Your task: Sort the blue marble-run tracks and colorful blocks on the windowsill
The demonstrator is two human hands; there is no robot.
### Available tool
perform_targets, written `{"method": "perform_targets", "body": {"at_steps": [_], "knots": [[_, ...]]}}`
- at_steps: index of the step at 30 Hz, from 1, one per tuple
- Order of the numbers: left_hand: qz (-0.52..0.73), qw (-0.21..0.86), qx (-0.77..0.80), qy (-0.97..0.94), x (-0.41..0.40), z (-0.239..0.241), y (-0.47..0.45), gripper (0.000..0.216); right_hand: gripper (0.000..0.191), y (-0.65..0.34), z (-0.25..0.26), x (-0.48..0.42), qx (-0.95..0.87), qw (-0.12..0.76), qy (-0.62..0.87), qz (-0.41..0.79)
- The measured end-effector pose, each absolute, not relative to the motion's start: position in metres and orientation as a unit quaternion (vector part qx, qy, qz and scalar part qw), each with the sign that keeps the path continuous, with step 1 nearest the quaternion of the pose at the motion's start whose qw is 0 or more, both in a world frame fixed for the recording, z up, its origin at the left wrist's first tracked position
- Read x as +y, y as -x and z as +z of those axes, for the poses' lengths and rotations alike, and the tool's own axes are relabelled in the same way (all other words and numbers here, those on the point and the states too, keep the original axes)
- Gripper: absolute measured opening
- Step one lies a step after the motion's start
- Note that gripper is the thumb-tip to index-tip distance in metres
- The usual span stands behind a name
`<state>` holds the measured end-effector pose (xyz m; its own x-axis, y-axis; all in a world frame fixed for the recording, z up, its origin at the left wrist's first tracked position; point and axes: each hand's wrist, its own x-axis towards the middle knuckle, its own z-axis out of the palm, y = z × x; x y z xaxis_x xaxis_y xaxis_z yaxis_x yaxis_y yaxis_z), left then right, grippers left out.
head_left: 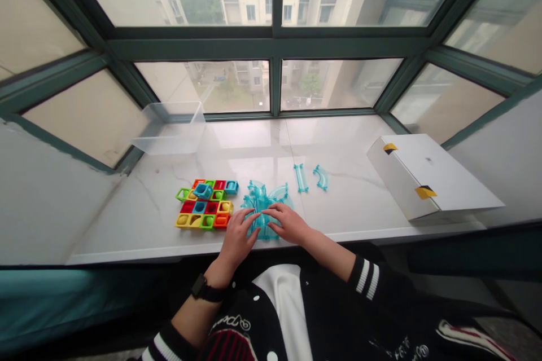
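Observation:
A pile of translucent turquoise track pieces [259, 196] lies near the front edge of the white sill. My left hand [242, 232] is at the pile's left front side, its fingers curved and its thumb held apart from them. From the right, my right hand [288, 223] reaches over the same pile, fingers stretched and thumb apart. Neither hand visibly grips a piece; whether the fingertips touch the pile, I cannot tell. Just left of my left hand sits a group of colourful cube blocks [199, 207], with a blue block [202, 190] on top of the others.
A straight turquoise track [301, 178] and a curved one [320, 177] lie right of the pile. A clear plastic bin [173, 144] stands at the back left. At the right is a white box [440, 175] with yellow-and-black tabs. Windows border the marble-patterned sill [339, 208].

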<state>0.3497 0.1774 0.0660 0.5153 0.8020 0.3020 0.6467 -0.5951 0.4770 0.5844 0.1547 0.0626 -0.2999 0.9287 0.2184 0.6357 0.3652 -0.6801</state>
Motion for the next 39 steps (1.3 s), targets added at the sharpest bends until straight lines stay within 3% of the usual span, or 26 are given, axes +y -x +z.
{"method": "perform_targets", "body": {"at_steps": [15, 28, 39], "knots": [[0.256, 0.174, 0.416, -0.855, 0.178, 0.058, -0.35, 0.039, 0.037, -0.572, 0.054, 0.161, -0.789, 0.275, 0.502, 0.221], [0.281, 0.196, 0.412, -0.845, 0.177, 0.059, -0.354, 0.051, 0.038, -0.572, 0.052, 0.154, -0.685, 0.391, 0.52, 0.328], [0.294, 0.172, 0.396, -0.853, 0.179, 0.057, -0.353, 0.024, 0.03, -0.579, 0.053, 0.153, -0.617, 0.474, 0.53, 0.338]]}}
